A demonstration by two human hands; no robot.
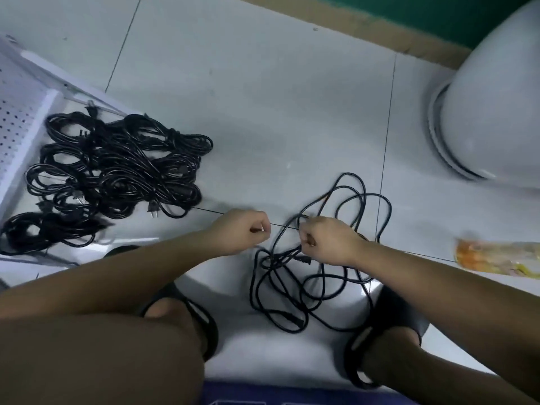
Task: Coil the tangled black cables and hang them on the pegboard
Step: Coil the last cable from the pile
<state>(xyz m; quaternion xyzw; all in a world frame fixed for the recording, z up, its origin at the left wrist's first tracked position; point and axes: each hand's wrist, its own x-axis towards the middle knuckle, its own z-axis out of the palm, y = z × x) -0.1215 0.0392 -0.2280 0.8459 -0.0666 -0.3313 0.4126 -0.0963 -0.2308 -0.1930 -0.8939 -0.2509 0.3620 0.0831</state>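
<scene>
A loose tangled black cable (318,283) sprawls on the white tiled floor between my feet. My right hand (328,241) grips it near one plug end, its fingers curled round the strands. My left hand (244,232) hovers just left of the tangle, curled into a fist with nothing visible in it. A pile of several coiled black cables (117,165) lies at the left, with another coil (43,233) below it. The white pegboard (17,118) lies flat at the far left edge, beside the pile.
A large white rounded object (491,112) stands at the upper right. A crumpled orange-and-yellow plastic wrapper (496,260) lies at the right. My feet in black sandals (388,331) flank the loose cable. Brown cardboard (365,24) edges the floor at the top.
</scene>
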